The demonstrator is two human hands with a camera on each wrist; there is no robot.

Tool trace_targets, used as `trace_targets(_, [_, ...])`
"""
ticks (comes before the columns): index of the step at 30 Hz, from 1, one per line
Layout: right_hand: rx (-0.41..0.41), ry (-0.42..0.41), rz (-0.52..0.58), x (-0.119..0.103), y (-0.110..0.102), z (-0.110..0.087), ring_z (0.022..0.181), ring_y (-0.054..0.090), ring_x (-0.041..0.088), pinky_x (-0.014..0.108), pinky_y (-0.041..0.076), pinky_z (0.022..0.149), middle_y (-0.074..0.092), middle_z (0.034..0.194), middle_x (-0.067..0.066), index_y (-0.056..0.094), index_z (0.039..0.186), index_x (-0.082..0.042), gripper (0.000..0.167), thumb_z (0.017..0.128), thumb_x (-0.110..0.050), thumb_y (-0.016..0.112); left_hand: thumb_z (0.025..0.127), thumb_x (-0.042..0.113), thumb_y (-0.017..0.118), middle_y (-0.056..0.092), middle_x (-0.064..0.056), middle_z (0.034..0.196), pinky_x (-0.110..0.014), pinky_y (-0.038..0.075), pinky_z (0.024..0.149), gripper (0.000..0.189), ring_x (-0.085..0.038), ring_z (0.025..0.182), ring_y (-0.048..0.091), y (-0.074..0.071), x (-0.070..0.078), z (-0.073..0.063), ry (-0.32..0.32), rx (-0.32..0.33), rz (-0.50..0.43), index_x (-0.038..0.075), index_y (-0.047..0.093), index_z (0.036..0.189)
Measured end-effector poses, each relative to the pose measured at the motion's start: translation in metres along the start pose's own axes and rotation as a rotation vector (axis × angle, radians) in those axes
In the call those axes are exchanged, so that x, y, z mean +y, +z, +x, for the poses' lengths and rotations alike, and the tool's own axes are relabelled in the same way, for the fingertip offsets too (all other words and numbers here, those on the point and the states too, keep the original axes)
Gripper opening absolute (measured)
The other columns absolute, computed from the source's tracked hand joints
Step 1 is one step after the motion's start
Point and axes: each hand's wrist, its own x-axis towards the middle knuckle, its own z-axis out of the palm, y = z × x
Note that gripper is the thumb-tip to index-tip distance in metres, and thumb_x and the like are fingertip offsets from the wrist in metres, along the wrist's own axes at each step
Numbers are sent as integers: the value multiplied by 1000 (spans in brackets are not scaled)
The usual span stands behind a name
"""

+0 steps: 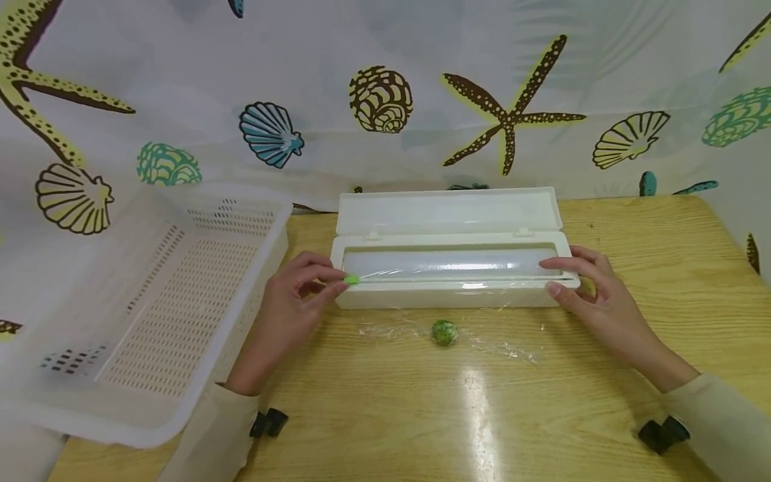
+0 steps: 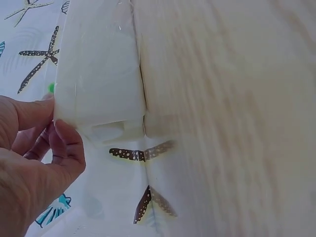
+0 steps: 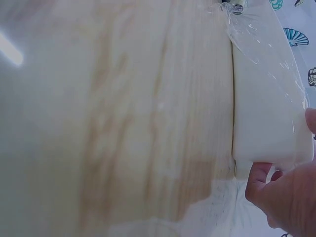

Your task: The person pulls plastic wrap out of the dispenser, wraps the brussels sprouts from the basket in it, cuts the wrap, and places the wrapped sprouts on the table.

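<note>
A white cling film dispenser [image 1: 446, 296] lies on the table with its lid [image 1: 448, 212] raised. Inside rests a roll of clear film [image 1: 446, 260]. My left hand [image 1: 298, 291] pinches a small green slide cutter [image 1: 352, 279] at the left end of the front rail. At the opposite end, my right hand [image 1: 602, 288] grips the box corner, thumb in front and index finger over the top rim. Film hangs over the front onto the table, where a small green mottled ball [image 1: 444, 333] sits among the clear film [image 1: 508, 349]. The right wrist view shows fingers [image 3: 259, 182] at the box end.
A white perforated plastic basket [image 1: 274, 258] stands to the left, close to my left forearm. Behind the wooden table [image 1: 373, 415] hangs a curtain [image 1: 421, 40] printed with shells and starfish.
</note>
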Motion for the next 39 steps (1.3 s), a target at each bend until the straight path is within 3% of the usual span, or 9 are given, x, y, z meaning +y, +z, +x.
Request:
trace_targets(8, [-2,2,-11,-1,3,1,153,29,41,9,41,96,29,168,16,67,145,-9,37,110,-21,69,97,-1,83,68,-6,112,-23,58,83,11,-18,102,65,-4,-5,-2,28,-5,16,4,84,106])
trace_targets(18, [-8,-5,19,-2,6,3,152,29,40,7,43,95,29,167,16,67,145,-8,37,110,-19,70,97,-2,82,67,-8,111,-21,61,81,11,-18,98,66,-11,-9,-7,24,15,-32,3,85,106])
trace_targets(26, [-5,2,-13,0,1,0,153,28,44,6,40,96,28,168,18,66,145,-8,37,110,-20,70,97,-9,77,71,-16,108,-24,62,84,11,-17,102,69,-15,-11,-7,18,5,-119,-3,79,106])
trace_targets(30, [-2,-1,-3,-1,1,0,152,29,44,7,41,96,29,167,18,66,145,-7,37,110,-19,69,98,-8,76,72,-15,106,-23,62,85,10,-21,104,70,-15,-11,-7,24,-2,-104,-2,78,107])
trace_targets(39, [5,-4,-1,-1,2,0,152,28,42,8,41,96,30,167,17,66,145,-7,37,110,-19,69,103,-2,74,71,-12,109,-20,59,87,10,-19,107,68,-13,-10,-8,-71,-22,-92,-2,75,113])
